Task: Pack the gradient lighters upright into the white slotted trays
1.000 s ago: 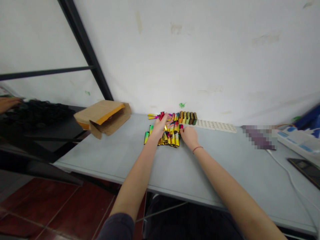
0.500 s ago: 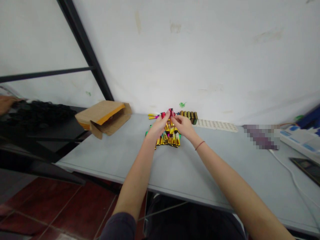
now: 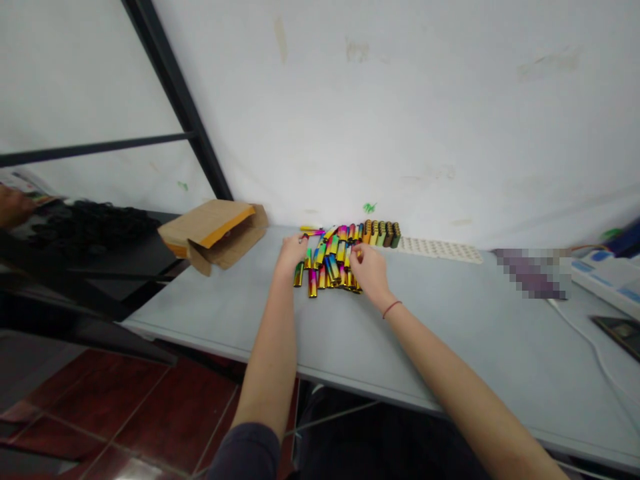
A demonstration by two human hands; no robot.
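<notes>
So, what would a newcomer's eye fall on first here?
First, the heap of shiny, many-coloured pieces on the grey table, between the left hand and the right hand. Then, the open cardboard box farther left, near the black post.

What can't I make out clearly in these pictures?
Left hand: head view; its own fingers hide what its grip may hold.
Right hand: head view; likewise hidden by its fingers.
Shiny tubes: head view; any markings too small, lower ones covered by others.
Cardboard box: head view; shadow hides much of its inside.
Purple thing: head view; blurred into blocks.
Dark flat thing: head view; cut off by right edge.
</notes>
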